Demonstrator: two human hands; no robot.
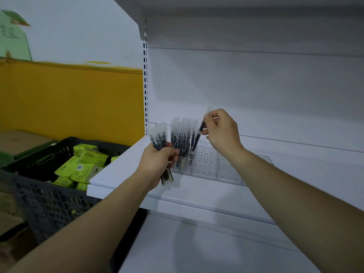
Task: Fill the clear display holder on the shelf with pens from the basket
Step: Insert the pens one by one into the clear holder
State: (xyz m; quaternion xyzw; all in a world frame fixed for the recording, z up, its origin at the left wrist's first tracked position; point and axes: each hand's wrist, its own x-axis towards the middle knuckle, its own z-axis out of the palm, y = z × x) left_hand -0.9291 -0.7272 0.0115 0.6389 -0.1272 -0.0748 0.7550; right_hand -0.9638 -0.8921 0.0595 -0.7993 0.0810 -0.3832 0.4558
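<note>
One pen [198, 137] was held pinched, tilted, by the right hand [221, 133], its tip below the fingers [214, 115] at the clear display holder [216, 166], a bundle of pens [157, 137] gripped in the left hand [157, 163]; straightening before lowering into a vacant hole was judged best.

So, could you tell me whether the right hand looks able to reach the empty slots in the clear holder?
Probably yes. The right hand hovers above the holder with one pen pinched, the standing pens fill only its left end, and nothing lies over the bare slots.
</note>
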